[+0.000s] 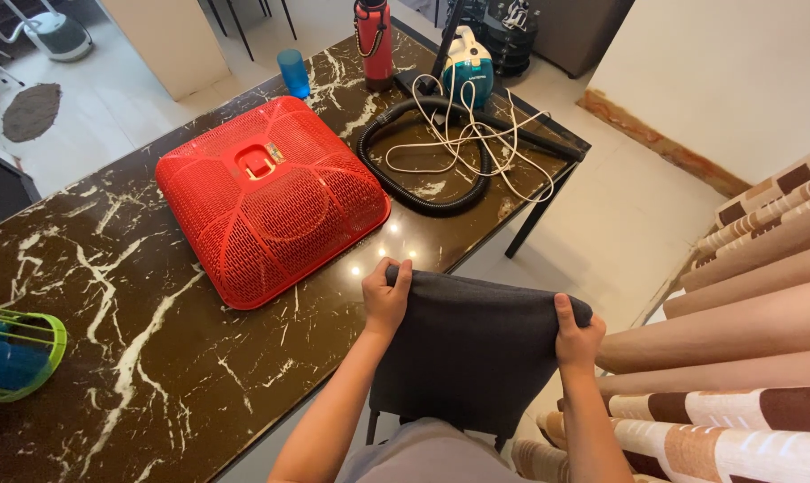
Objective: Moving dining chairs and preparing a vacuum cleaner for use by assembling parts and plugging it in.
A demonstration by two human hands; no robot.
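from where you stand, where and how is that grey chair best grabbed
By the top edge of its backrest, from above and behind, one hand at each upper corner. The chair stands upright with its back towards the person and its seat side towards the table, so the top edge is nearest. The left hand and right hand already grip those corners.

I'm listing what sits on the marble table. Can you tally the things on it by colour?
Red: 2, food cover, bottle
Blue: 1, cup
Teal and white: 1, vacuum with black hose and white cord
Green: 1, basket
Total: 5
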